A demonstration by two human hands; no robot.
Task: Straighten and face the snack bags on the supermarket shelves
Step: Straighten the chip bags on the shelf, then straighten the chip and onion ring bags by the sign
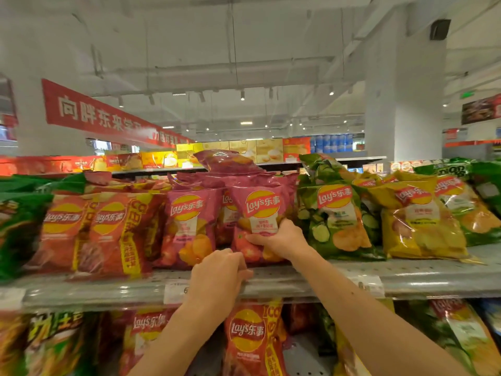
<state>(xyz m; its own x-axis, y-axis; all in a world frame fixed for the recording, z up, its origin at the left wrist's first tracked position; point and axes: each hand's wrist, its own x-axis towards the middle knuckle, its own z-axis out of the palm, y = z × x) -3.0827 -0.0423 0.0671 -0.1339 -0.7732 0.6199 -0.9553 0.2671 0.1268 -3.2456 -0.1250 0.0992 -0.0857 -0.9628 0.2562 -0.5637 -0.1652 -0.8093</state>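
A pink Lay's chip bag stands upright at the middle of the top shelf. My right hand grips its lower right part, thumb across the front. My left hand is at the shelf's front lip, fingers curled toward the same bag's bottom left corner; whether they hold it is hidden. A second pink bag stands just left of it. Another pink bag lies tipped on top of the row behind.
Red bags fill the shelf to the left, green cucumber bags and yellow bags to the right. Price tags hang on the shelf lip. A lower shelf holds more bags, a red one among them. A white pillar rises behind.
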